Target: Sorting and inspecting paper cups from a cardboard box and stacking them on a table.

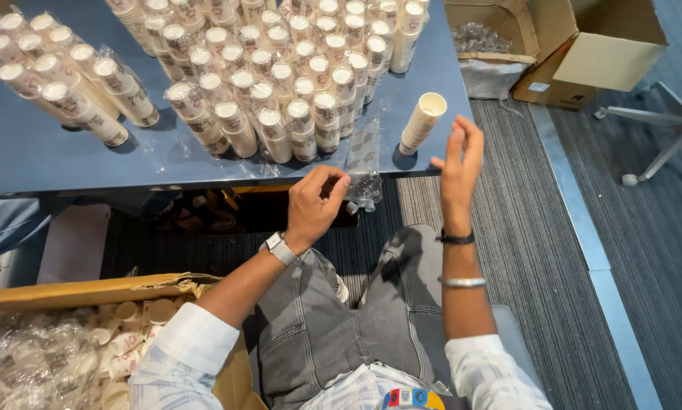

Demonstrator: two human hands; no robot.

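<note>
Grey-jeaned knees are sitting closest to us, and just above them our left hand (314,205) is pinching its grip together on a crumpled clear plastic sleeve (365,171) that is draping off the surface's edge, seemingly pulled off a stack. Our right hand (459,171) is hovering beside the sleeve with fingers spread apart, holding nothing. Just beyond the sleeve, a bare stack of paper cups (421,123) is leaning unwrapped, probably freed from it. Left of that stack, many wrapped cup stacks (280,83) are crowding the blue surface (37,152). Nearer us than the sleeve, a cardboard box (75,292) is holding more cups; another open box (584,53) is resting on striped carpet (538,250).
</note>
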